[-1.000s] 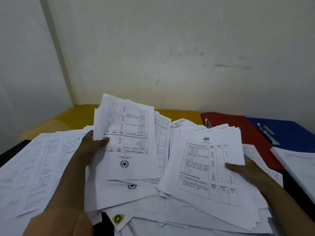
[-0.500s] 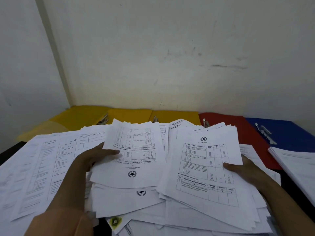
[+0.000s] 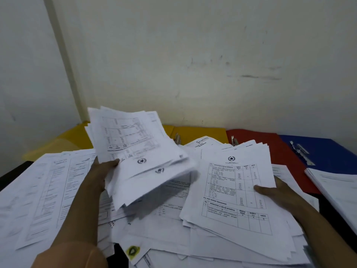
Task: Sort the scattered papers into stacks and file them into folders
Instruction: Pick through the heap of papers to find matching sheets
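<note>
Sorting step, judging by the spread: left hand [image 3: 100, 175] pinching a lifted sheaf [image 3: 135, 151], thumb on top; right hand [image 3: 278, 192] gripping a stack [image 3: 231, 192] beside its thumb. Next: probably merging sheaf onto stack; folders [image 3: 201, 132] beyond the fingertips.

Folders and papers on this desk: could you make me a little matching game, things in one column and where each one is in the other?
Things:
1. blue folder
2. red folder
3. bundle of sheets lifted off the pile
4. sheet with a yellow-green mark

Places:
A. in the left hand
B. near edge of the desk, between the forearms
C. far right, against the wall
D. against the wall, between the yellow folder and the blue one

Pairs: 1-C, 2-D, 3-A, 4-B
</note>
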